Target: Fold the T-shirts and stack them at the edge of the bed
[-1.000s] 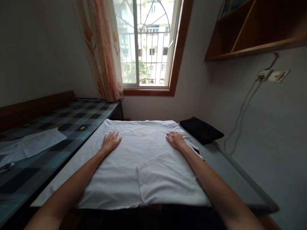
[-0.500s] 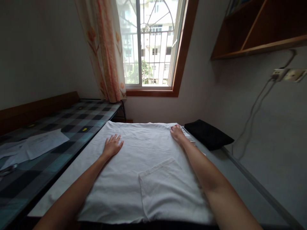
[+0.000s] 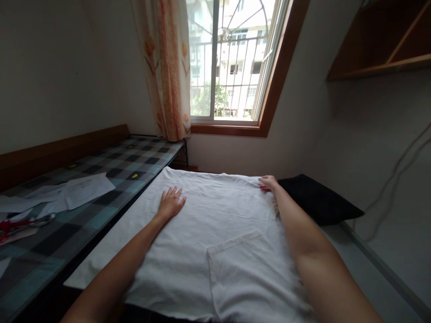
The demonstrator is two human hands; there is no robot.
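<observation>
A white cloth (image 3: 215, 202) lies spread over the table, with a folded-over flap of the same fabric at its lower right. On its left part my left hand (image 3: 171, 204) rests flat, fingers spread. At the far right corner my right hand (image 3: 268, 183) pinches the cloth's edge between thumb and fingers. Just right of that hand sits a black folded item (image 3: 319, 199).
A checkered bed surface (image 3: 101, 179) on the left bears papers (image 3: 84, 190) and a red-handled tool (image 3: 20, 225). Beyond the table are a window (image 3: 232, 67) and a curtain (image 3: 171, 67). A wooden shelf (image 3: 380, 49) hangs at upper right.
The view has turned left, shifting the scene rightward. My right hand has changed its hold on the far right corner, its fingers now pointing left. My left hand remains flat.
</observation>
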